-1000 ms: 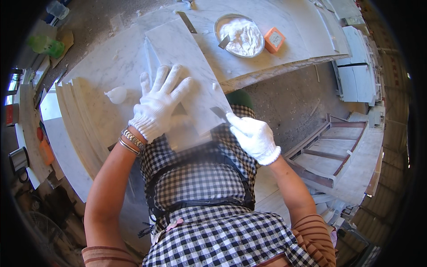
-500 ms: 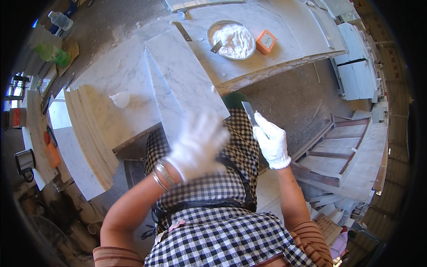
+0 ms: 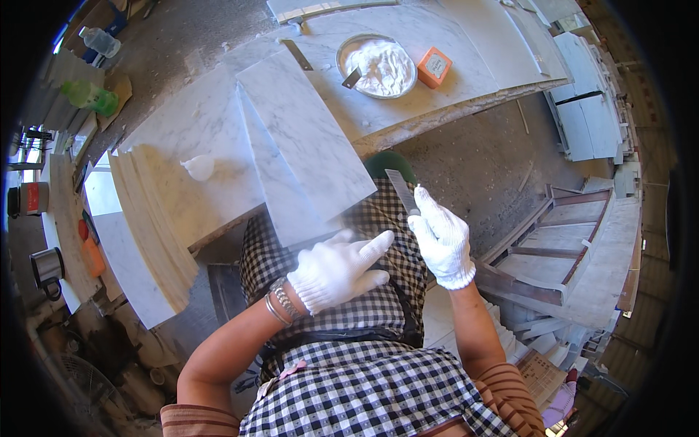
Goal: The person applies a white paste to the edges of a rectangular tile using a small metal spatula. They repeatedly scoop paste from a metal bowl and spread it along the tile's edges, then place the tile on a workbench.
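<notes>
My right hand, in a white knitted glove, is closed around a flat grey metal blade that points up and away. My left hand, gloved alike, hovers over my lap with index finger and thumb stretched apart and nothing in it. Just beyond its fingers are the near ends of two overlapping white marble slabs, which jut from the bench over my knees. Farther off, a round bowl holds white paste, with a small metal scraper at its left side.
An orange box stands beside the bowl. Another flat metal strip lies beyond the slabs. A crumpled white piece rests on the bench at left, near stacked stone strips. To the right is a wooden frame among stacked panels.
My left hand has slowed from a blur and dropped slightly, its index finger now extended to the right. The blade in my right hand has tilted a little, with the hand nearly in place.
</notes>
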### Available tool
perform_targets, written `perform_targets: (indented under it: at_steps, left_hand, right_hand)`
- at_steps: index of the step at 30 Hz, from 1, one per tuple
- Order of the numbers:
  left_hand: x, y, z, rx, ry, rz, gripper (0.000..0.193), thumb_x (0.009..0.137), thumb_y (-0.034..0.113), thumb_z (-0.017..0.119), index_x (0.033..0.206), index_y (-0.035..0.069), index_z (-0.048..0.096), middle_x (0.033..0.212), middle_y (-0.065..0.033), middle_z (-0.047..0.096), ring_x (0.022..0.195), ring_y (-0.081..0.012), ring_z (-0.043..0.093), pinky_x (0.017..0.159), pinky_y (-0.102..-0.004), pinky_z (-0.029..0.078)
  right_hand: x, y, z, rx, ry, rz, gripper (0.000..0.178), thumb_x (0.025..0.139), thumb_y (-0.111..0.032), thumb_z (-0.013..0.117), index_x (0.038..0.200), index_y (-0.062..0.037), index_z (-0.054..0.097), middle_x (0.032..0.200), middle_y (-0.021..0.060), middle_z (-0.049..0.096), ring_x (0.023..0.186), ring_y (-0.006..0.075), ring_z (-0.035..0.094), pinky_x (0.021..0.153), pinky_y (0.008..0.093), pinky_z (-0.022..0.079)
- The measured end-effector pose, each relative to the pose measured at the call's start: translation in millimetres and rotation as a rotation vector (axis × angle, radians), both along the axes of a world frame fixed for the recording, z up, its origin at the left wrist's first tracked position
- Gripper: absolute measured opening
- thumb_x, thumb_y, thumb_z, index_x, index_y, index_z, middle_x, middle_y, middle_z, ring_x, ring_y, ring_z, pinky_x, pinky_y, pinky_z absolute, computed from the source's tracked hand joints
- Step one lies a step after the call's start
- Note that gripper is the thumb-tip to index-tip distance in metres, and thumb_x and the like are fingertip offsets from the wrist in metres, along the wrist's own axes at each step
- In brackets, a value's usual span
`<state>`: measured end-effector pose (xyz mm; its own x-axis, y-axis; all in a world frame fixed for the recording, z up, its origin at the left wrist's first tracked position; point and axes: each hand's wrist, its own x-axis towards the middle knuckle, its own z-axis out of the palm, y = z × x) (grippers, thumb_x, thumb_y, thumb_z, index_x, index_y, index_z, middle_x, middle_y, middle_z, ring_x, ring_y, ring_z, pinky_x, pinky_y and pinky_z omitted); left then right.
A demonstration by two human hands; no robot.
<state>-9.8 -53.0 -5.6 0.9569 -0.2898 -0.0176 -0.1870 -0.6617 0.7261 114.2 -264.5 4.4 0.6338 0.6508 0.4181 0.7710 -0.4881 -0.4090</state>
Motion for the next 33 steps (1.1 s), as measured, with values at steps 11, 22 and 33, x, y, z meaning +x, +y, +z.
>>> perform_targets:
  at_steps: [11,22,33]
  left_hand:
    - [-10,17,4,-0.101,-0.034,-0.007,0.035,0.094,0.033,0.072,0.122,0.012,0.068,0.131,-0.0063,0.067,0.104,-0.0347,0.067,0.085,-0.0450,0.061]
    - [6,38,9,0.130,-0.147,0.126,0.076,0.078,0.039,0.086,0.139,0.006,0.056,0.147,-0.0174,0.054,0.138,-0.0388,0.051,0.113,-0.0555,0.039]
    - [55,118,-26,0.454,-0.087,0.512,0.085,0.090,0.051,0.073,0.156,0.004,0.045,0.169,-0.0222,0.033,0.153,-0.0464,0.032,0.121,-0.0747,0.016]
  right_hand:
    - [0,54,-31,-0.086,0.308,0.197,0.037,0.096,-0.012,0.070,0.132,-0.0053,0.072,0.092,0.0135,0.076,0.074,0.0260,0.072,0.066,0.0365,0.059]
    - [59,42,-10,0.059,0.514,-0.123,0.037,0.095,-0.005,0.072,0.131,0.0043,0.071,0.106,0.0147,0.076,0.092,0.0201,0.069,0.082,0.0322,0.056]
    - [172,108,10,-0.242,0.195,-0.336,0.026,0.095,-0.023,0.071,0.115,-0.0092,0.080,0.103,0.0181,0.078,0.096,0.0372,0.076,0.082,0.0435,0.059]
